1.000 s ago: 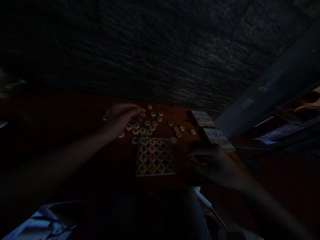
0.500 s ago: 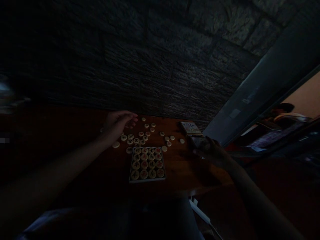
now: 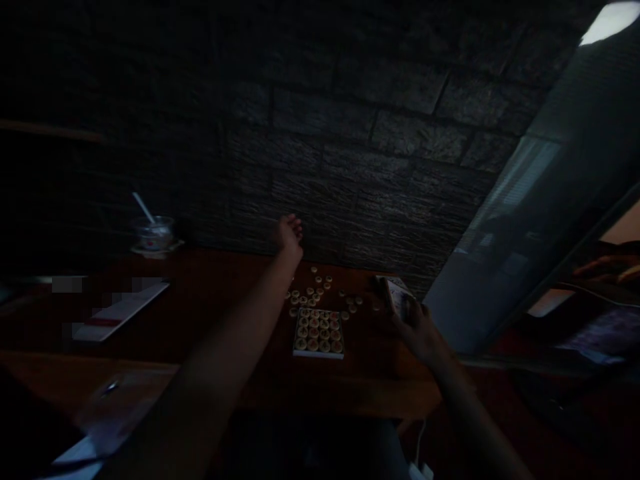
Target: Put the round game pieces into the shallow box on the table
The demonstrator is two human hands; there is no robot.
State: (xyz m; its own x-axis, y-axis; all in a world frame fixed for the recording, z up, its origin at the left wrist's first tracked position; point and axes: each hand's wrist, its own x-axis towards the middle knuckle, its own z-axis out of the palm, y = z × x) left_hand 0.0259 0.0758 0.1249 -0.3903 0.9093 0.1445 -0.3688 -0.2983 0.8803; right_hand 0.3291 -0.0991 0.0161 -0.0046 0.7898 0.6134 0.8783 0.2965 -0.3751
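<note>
While the right hand (image 3: 417,325) grips a box (image 3: 396,297), the left hand (image 3: 289,231) is up beyond the tray (image 3: 318,355); fingers bent; I can't tell its grip.

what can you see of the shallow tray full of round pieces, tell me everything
The tray is shallow and squarish, with a thin rim and a whitish front wall, perhaps card. It lies flat and open on the reddish-brown table, filled with round pale pieces in four rows of four, bearing dark or red marks. Loose pieces lie beyond it; whether the nearest touch it is unclear. The left hand and right hand are clear of it.
</note>
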